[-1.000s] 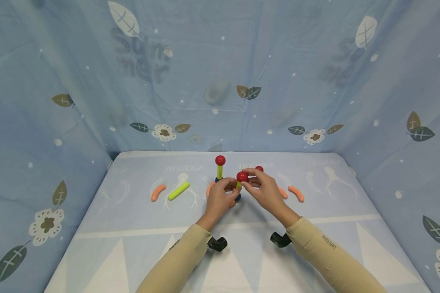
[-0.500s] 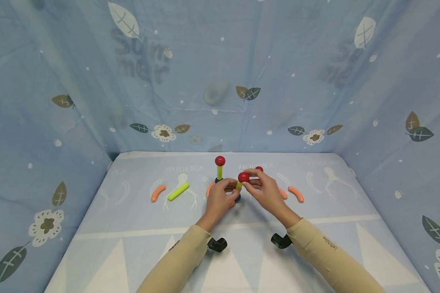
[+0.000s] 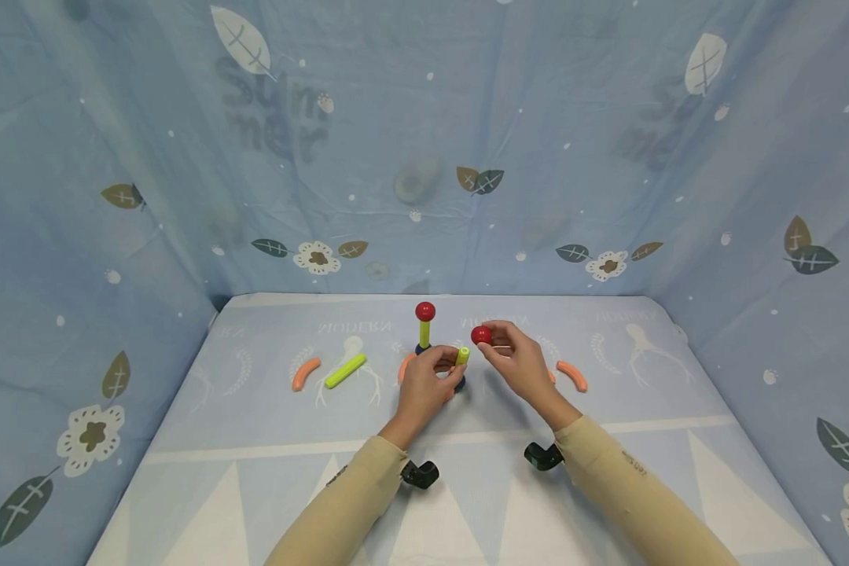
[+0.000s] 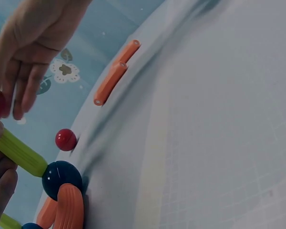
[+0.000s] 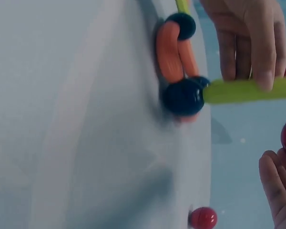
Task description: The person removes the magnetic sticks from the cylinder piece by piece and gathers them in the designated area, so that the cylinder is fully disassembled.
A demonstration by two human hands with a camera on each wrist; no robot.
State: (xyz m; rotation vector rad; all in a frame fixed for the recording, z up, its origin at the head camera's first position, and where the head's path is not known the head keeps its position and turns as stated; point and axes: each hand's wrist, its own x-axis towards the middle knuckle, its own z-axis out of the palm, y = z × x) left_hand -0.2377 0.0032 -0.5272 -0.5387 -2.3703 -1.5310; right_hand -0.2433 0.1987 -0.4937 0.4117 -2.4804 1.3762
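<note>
My left hand [image 3: 422,389] pinches an upright lime-green rod [image 3: 463,356], whose lower end meets a navy ball [image 5: 183,97]. Orange curved rods [image 4: 69,207] join this ball to other navy balls. Behind the left hand stands another green rod [image 3: 424,333], with a red ball [image 3: 425,311] on top and a navy ball [image 3: 422,349] below. To the right, my right hand [image 3: 522,365] holds a red ball [image 3: 481,336] between thumb and fingers. That ball is apart from the pinched rod's bare top end. Part of the joined structure is hidden by my left hand.
A loose green rod [image 3: 345,371] and an orange curved rod [image 3: 306,374] lie on the left. On the right lies another orange curved rod [image 3: 571,376], with one more partly behind my hand. A loose red ball [image 4: 66,139] rests on the table. Patterned cloth walls enclose the table.
The red ball in my right hand was at the green rod's top; now it is off it, up and to the right. The left hand stays in place. The loose red ball is now hidden in the head view.
</note>
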